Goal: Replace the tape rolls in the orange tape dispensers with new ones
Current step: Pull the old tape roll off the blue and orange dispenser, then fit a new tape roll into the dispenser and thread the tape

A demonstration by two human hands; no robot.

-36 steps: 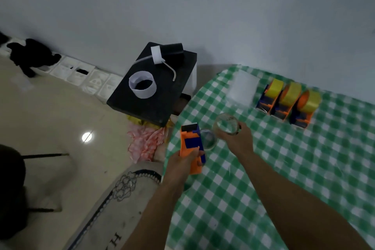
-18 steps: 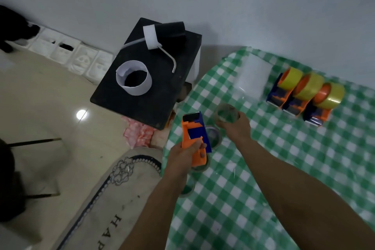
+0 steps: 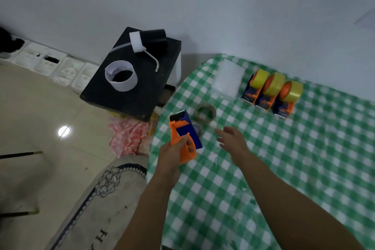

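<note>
Fingers (image 3: 190,143) of left hand (image 3: 172,154) around orange dispenser (image 3: 182,128), handle near, roller end away

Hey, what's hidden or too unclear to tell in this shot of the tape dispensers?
All head view.
1. The ring behind the held dispenser: mostly hidden by it, so tape or bare core is unclear.
2. The dispenser's handle: covered by the left hand.
3. Labels on the three loaded dispensers: too small to read.
4. Lettering on the mat: cut off by the bottom edge.
</note>
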